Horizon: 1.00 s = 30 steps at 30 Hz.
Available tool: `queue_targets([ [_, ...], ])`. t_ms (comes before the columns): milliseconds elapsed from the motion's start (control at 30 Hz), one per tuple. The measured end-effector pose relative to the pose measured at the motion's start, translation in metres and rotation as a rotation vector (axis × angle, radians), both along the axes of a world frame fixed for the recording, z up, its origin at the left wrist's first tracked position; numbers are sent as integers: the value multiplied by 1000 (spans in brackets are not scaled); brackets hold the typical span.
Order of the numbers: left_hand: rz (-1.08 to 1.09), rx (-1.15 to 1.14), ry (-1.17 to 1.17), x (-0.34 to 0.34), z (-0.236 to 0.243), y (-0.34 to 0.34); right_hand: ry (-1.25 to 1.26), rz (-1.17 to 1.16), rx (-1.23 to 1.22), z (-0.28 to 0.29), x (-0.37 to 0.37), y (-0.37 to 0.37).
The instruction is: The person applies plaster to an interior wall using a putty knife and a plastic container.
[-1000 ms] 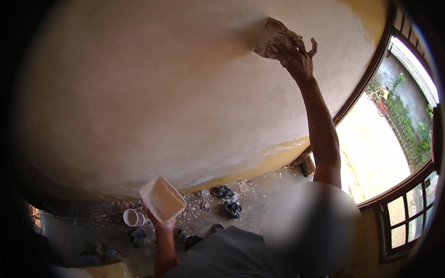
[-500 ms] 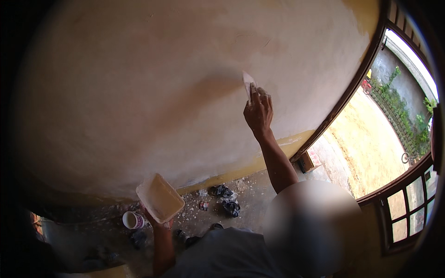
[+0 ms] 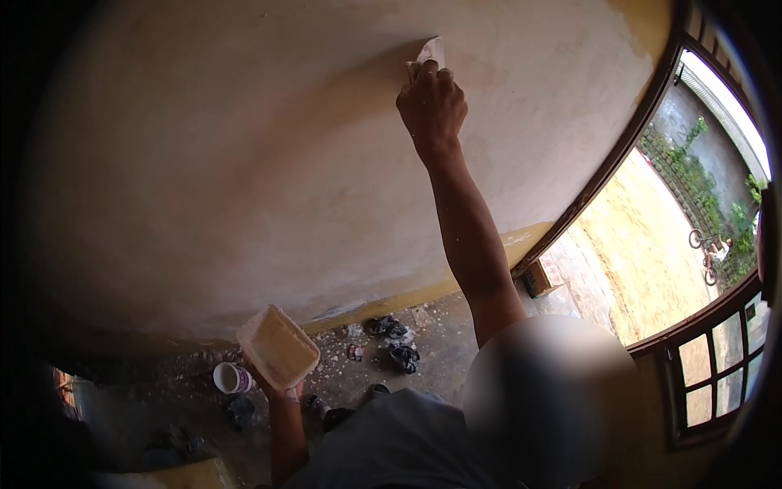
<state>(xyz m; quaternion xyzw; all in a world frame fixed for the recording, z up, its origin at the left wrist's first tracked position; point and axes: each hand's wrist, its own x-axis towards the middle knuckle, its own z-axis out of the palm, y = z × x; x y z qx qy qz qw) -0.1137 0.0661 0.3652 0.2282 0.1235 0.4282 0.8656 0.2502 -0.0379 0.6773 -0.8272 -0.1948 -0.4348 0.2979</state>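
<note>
Your right hand (image 3: 433, 102) has its fingers closed on a thin, smeared scraper (image 3: 432, 50), edge apparently on the smooth, patchy pale wall (image 3: 244, 163), probably gripped close to the blade for control. Your left hand (image 3: 277, 392) is half curled, gripping a shallow rectangular tray (image 3: 259, 324) from underneath, out from the wall's lower part, handy I guess. Round white bucket (image 3: 233, 378) and crumpled black plastic (image 3: 402, 357) sit near the wall's foot.

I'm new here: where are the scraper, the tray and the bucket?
Scraper (image 3: 432, 52): head view, on its exposed blade.
Tray (image 3: 302, 373): head view, on its near rim.
Bucket (image 3: 243, 380): head view, on its outer wall.
</note>
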Motion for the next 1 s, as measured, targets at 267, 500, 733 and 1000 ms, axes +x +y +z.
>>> queue_targets([
  [267, 30, -52, 12, -13, -7, 6, -493, 312, -397, -127, -3, -24],
  [500, -58, -76, -22, -2, -7, 9, -548, 47, -229, -115, 94, -47],
  [733, -77, -143, -26, 17, 14, 15, 44, 66, 216, -152, 81, -97],
  [1000, -110, -84, 81, 13, 15, 38, 3, -44, 427, -64, 85, -57],
])
